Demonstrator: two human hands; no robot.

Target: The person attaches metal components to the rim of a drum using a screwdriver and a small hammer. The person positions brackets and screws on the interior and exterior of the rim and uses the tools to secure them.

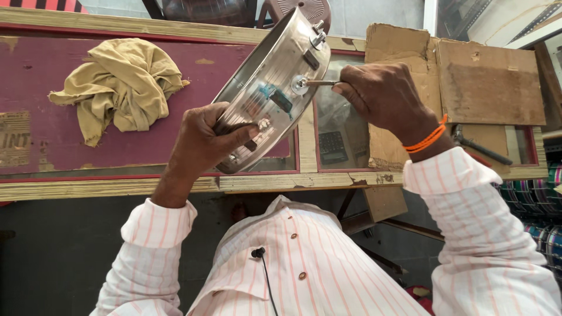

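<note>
hands: 2, left hand, right hand
metal drum shell: 1
tool in right hand: 1
yellow cloth: 1
cardboard pieces: 2
orange wrist thread: 1
calculator: 1

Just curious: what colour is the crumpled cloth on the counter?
Mustard yellow cloth, seen in the head view.

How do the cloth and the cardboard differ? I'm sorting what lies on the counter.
The cloth is yellowish and crumpled in a heap; the cardboard is brown, flat and stiff. The cloth lies on the counter's left, beyond the left hand; the cardboard lies on its right, beyond the right hand. Both look worn, and neither hand touches them.
</note>
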